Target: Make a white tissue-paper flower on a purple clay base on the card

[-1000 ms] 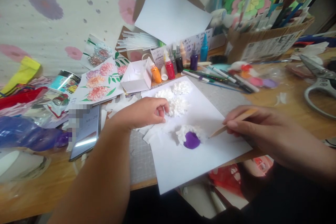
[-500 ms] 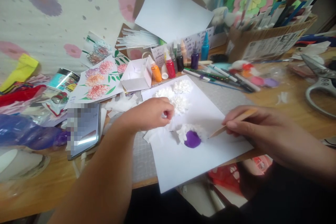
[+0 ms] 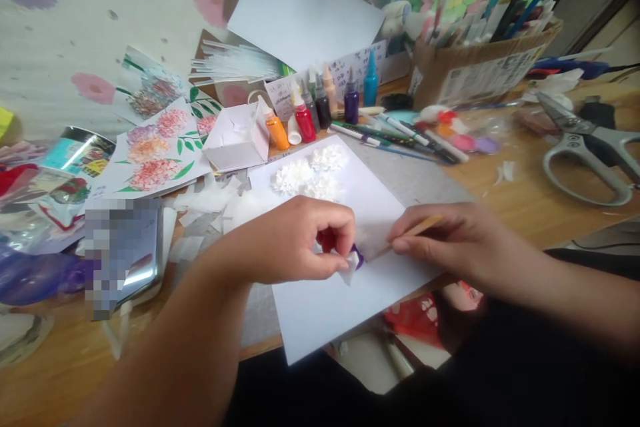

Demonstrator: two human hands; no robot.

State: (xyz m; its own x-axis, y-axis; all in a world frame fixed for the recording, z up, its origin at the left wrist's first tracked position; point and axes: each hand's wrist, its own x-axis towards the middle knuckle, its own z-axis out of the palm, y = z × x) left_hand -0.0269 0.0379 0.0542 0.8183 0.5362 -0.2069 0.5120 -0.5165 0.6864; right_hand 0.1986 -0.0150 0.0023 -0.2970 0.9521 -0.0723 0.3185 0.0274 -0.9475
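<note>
My left hand [image 3: 295, 243] is closed in a pinch on a small piece of white tissue paper [image 3: 350, 267] held over a purple blob [image 3: 358, 255] on the white sheet [image 3: 325, 300]. My right hand [image 3: 450, 240] is closed on a thin wooden stick [image 3: 410, 233], whose tip points at the purple blob. Two or three fluffy white tissue clusters [image 3: 305, 173] sit on the far part of the sheet.
Small paint bottles [image 3: 320, 107] stand behind the sheet, with pens [image 3: 400, 133] beside them. A white paper box [image 3: 235, 140], flower cards [image 3: 155, 153] and a phone [image 3: 125, 247] lie to the left. Large scissors [image 3: 585, 153] lie at right near a cardboard box [image 3: 480, 67].
My left hand has moved right from the white clusters to the purple blob with a tissue piece pinched in it. My right hand with the stick has drawn closer to the left hand.
</note>
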